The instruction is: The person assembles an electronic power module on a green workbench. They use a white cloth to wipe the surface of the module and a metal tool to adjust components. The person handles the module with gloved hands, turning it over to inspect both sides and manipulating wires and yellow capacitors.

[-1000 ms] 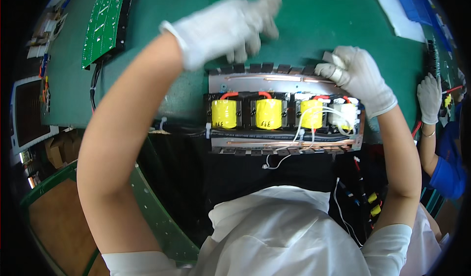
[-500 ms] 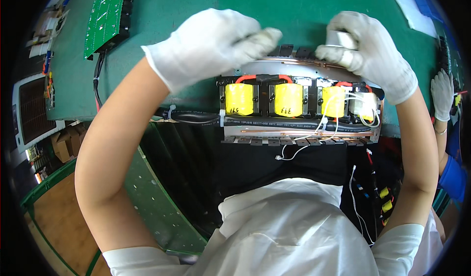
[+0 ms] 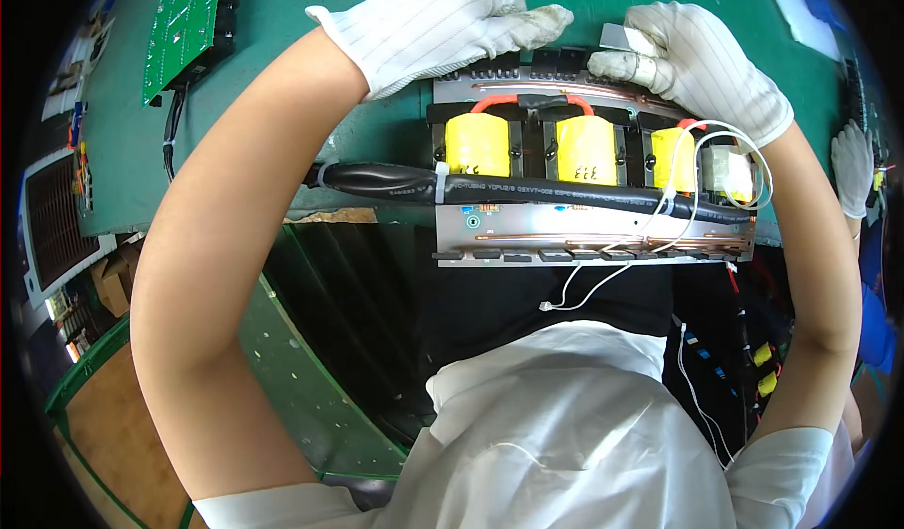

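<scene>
A circuit board (image 3: 457,232) carrying yellow-wrapped coils (image 3: 477,145), black parts along its edges and copper strips lies at the bench's near edge. Above its far edge is my left hand (image 3: 438,25), in a white glove, its fingers closed and pointing right; whatever they may hold is hidden. My right hand (image 3: 706,68), also gloved, grips a small pale, flat-sided block (image 3: 621,38) between thumb and fingers, just beyond the board's far right part. A thick black sleeved cable (image 3: 556,191) runs along the board. Thin white wires (image 3: 695,211) loop over its right end and hang off the front.
A green circuit board (image 3: 185,25) with black cables stands at the far left of the green bench (image 3: 311,21). Another person's gloved hand (image 3: 853,167) is at the right edge. More wires (image 3: 697,388) and yellow coils (image 3: 765,369) are at lower right.
The circuit board sits higher in the picture, slightly right, and tilts differently, showing more of its near strip. Both hands have shifted away from me; the right still holds the pale block.
</scene>
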The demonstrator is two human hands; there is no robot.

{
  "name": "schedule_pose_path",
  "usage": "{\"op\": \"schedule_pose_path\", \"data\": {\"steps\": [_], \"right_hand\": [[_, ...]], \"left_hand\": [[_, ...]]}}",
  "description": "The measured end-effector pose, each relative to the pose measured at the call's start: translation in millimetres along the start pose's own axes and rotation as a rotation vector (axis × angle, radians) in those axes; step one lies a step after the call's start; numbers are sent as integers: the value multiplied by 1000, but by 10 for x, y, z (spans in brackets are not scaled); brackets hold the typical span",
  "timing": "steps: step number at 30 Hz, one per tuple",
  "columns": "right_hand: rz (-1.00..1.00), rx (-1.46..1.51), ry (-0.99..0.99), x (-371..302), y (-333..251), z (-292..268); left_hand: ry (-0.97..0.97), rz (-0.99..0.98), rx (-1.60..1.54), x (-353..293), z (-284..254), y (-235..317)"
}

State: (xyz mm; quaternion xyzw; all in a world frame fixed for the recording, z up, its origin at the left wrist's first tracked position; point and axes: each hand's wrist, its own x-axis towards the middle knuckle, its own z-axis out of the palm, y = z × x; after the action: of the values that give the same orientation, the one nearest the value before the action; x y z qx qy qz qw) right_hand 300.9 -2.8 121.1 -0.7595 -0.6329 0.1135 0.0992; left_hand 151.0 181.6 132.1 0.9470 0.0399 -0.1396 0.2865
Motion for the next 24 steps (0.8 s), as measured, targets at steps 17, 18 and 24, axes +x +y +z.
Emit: {"op": "schedule_pose_path", "data": {"steps": [17,18,24], "right_hand": [[-74,-76,93,-41,24,13],[-80,-75,106,-30,23,9],[-52,-108,75,-20,-13,-6]], "left_hand": [[-37,-272,-294,-327,-313,6],[-38,-266,-231,-329,-286,6],[-85,-175,-249,-287,-168,-85]]}}
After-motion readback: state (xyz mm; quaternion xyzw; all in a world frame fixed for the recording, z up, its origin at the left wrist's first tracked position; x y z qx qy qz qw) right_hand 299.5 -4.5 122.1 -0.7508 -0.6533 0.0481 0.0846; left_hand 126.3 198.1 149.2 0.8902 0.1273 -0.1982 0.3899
